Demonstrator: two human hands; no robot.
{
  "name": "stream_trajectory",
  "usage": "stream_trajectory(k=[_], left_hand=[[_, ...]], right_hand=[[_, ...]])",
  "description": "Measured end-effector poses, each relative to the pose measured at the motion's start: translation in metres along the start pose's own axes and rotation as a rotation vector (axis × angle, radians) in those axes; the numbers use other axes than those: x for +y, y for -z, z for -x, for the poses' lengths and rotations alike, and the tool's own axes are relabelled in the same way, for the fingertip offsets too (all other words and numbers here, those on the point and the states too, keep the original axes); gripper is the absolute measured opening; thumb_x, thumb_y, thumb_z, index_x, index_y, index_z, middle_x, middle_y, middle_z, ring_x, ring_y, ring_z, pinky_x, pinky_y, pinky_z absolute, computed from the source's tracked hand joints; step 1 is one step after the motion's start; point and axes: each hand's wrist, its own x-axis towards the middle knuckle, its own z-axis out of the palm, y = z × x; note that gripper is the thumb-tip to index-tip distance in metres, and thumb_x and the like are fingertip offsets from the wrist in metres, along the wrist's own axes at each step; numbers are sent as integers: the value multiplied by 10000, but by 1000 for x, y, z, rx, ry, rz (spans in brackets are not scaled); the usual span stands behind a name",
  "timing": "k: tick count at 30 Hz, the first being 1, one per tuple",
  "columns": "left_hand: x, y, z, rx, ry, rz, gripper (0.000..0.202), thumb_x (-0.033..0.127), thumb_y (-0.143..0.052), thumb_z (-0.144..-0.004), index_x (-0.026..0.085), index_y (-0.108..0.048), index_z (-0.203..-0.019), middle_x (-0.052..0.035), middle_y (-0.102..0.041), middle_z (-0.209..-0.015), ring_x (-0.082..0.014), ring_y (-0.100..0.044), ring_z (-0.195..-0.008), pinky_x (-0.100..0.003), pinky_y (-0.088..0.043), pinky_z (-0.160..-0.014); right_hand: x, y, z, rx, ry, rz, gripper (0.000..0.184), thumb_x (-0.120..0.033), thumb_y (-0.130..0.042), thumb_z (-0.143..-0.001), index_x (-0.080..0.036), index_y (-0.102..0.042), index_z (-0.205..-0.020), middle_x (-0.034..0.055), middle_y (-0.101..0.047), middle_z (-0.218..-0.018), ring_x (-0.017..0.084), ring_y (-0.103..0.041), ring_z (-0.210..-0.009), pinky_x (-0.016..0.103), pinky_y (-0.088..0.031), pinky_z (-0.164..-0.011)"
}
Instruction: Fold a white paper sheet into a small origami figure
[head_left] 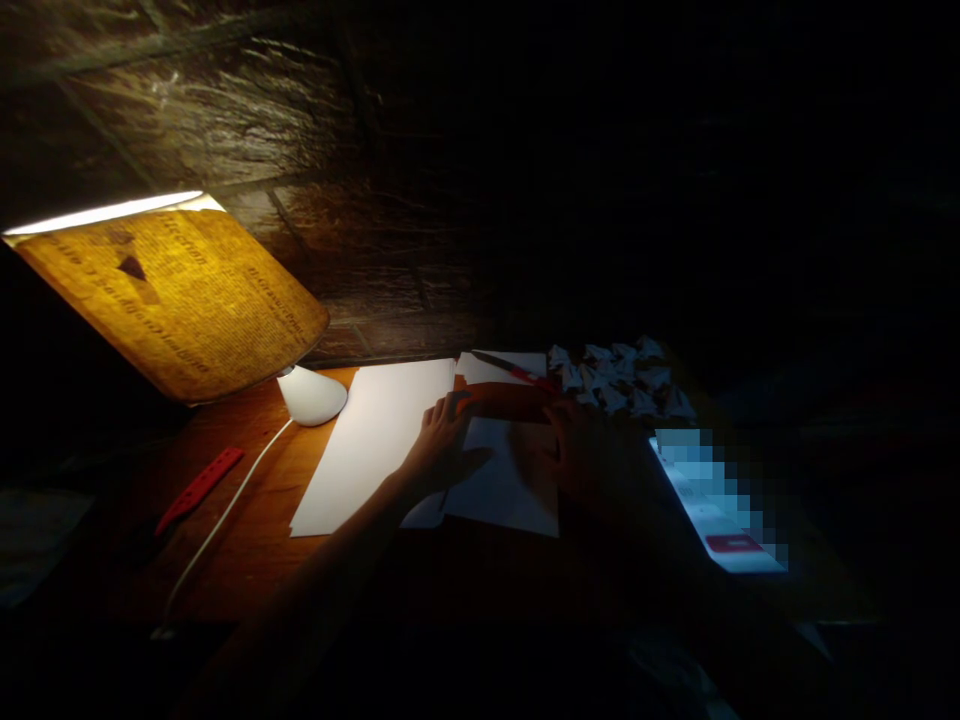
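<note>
A white sheet of paper point(501, 485) lies on the wooden table between my two hands. My left hand point(444, 432) rests at its left edge, fingers spread and thumb stretched over the sheet. In deep shadow, my right hand point(576, 445) is at the right edge, its thumb and fingers apart. Whether either hand lifts the sheet cannot be made out. Under and left of my left wrist is a stack of white paper point(375, 440). Beyond the hands, scissors point(514, 370) with red handles lie on another white paper piece point(487, 372).
A glowing lamp point(172, 300) stands left on a white base point(311, 396), its cord point(232, 495) crossing the table point(277, 510). A red-handled tool point(199, 490) lies nearby. Several folded paper pieces point(619, 380) sit at back right, a lit phone or tablet point(697, 515) nearer. A tiled wall point(300, 110) rises behind.
</note>
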Motion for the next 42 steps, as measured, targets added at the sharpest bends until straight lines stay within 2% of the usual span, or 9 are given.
stream_trajectory(k=[4,8,13,17,20,23,28,37,42], left_hand=[[-1,1,0,19,-16,51,544,390,-812,-780,218,-547,-1222,-158,-441,-1438,-386,-452,-1311,-622,-431,-1044],[-3,-1,-2,75,18,199,552,341,-840,-714,201,-550,-1162,-149,-514,-1352,-359,-513,-1232,-576,-466,-993],[-2,-6,-8,156,90,685,280,204,-717,-732,185,-575,-973,-55,-646,-948,-219,-619,-896,-359,-502,-815],[3,-6,-10,220,221,1076,263,270,-786,-690,171,-631,-879,-22,-645,-819,-168,-608,-764,-262,-453,-674],[8,-3,-9,239,340,1231,237,354,-784,-727,157,-675,-800,1,-621,-698,-139,-579,-664,-243,-423,-619],[13,1,-8,256,390,1317,258,384,-788,-733,152,-677,-714,16,-588,-621,-122,-556,-608,-241,-427,-607],[17,5,-9,273,447,1426,298,390,-838,-663,144,-670,-654,14,-584,-599,-115,-546,-579,-243,-436,-581],[22,7,-9,353,506,1485,278,333,-846,-606,143,-643,-592,17,-559,-557,-95,-518,-538,-216,-384,-524],[24,11,-9,353,534,1531,236,281,-819,-586,147,-629,-548,20,-543,-549,-87,-502,-524,-210,-370,-504]], right_hand=[[0,-1,0,-42,9,-21,389,-312,-636,-925,-124,-659,-1265,166,-596,-1373,330,-565,-1198,463,-456,-997],[2,-2,0,-24,-1,-91,326,-221,-632,-889,-118,-670,-1195,175,-597,-1350,311,-573,-1182,438,-462,-988],[5,-3,-4,38,-14,-299,169,-155,-603,-846,-152,-661,-1004,130,-681,-1096,266,-623,-991,380,-477,-857],[7,-5,-9,115,-148,-602,138,-224,-599,-833,-193,-631,-964,62,-680,-885,222,-618,-812,343,-463,-743],[10,-9,-12,162,-262,-795,236,-370,-666,-785,-212,-612,-951,27,-641,-781,217,-592,-728,333,-452,-666],[12,-11,-13,136,-346,-988,312,-446,-697,-744,-219,-614,-941,22,-644,-763,219,-599,-709,326,-450,-624],[9,-6,-12,95,-394,-1186,325,-438,-731,-727,-201,-662,-938,59,-714,-856,221,-650,-760,334,-494,-663],[2,4,-10,75,-428,-1228,304,-408,-756,-705,-198,-666,-906,46,-721,-838,203,-644,-720,316,-492,-634],[2,4,-9,32,-441,-1296,295,-397,-756,-713,-212,-673,-928,47,-730,-870,213,-660,-761,334,-513,-678]])
